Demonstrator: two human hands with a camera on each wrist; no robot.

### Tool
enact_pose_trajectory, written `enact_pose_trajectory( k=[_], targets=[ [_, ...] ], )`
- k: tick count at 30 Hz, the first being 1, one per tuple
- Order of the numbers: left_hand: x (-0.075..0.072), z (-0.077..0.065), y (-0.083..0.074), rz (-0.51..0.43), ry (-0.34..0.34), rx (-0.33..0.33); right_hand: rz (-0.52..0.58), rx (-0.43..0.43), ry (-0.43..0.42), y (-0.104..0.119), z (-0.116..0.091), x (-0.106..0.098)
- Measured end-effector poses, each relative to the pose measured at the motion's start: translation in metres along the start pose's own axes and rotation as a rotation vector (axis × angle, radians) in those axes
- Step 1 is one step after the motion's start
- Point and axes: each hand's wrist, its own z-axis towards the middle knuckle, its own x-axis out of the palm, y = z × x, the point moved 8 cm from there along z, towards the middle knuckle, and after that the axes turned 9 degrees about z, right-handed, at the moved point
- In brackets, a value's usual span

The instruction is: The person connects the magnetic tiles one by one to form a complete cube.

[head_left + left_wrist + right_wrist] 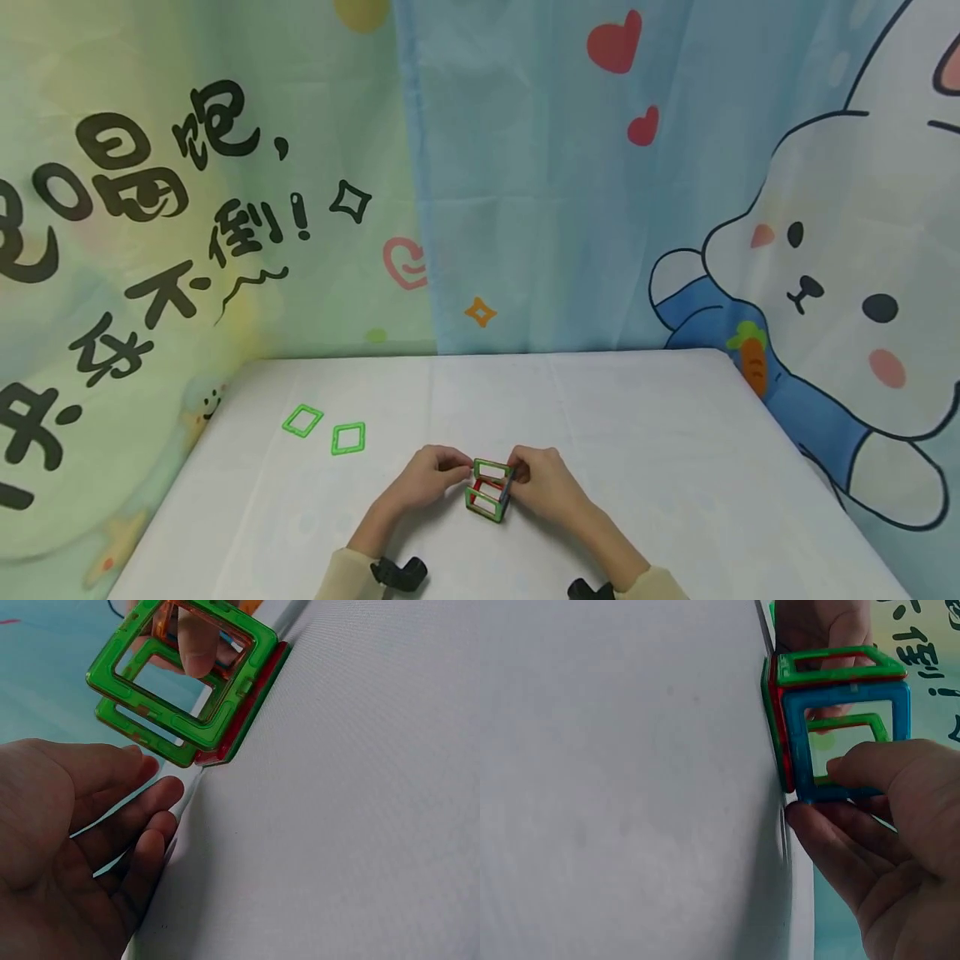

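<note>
A small box of square magnetic tiles stands on the table, with a green tile (483,496) at the front, another behind, and a red tile (255,697) at the base. My right hand (551,487) pinches the blue tile (799,742) on the box's right side, thumb on its face and fingers at its lower edge. On the other side, my left hand (426,479) has its fingertips close to the box's left edge. In the left wrist view its thumb and loosely bent fingers are apart, holding nothing. The box's top is open.
Two loose green square tiles lie flat to the left, one turned like a diamond (314,426) and one nearer the box (348,451). The white table (637,433) ends at a printed curtain (525,208) behind it.
</note>
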Motion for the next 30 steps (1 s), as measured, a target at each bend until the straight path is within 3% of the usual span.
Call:
enact_pose_trajectory(
  k=[12, 22, 26, 30],
  targets=[
    [0.006, 0.005, -0.003, 0.053, -0.042, 0.001, 0.069, -0.030, 0.165, -0.003, 0.008, 0.010],
    [0.001, 0.002, -0.001, 0.071, -0.035, -0.019, 0.104, -0.027, 0.182, -0.008, 0.015, 0.012],
    [-0.012, 0.001, 0.000, 0.064, -0.033, -0.035, 0.108, -0.016, 0.188, -0.007, 0.017, 0.009],
    [-0.045, -0.008, 0.007, 0.062, -0.123, -0.068, 0.153, 0.049, 0.257, -0.005, 0.006, 0.006]
  ],
)
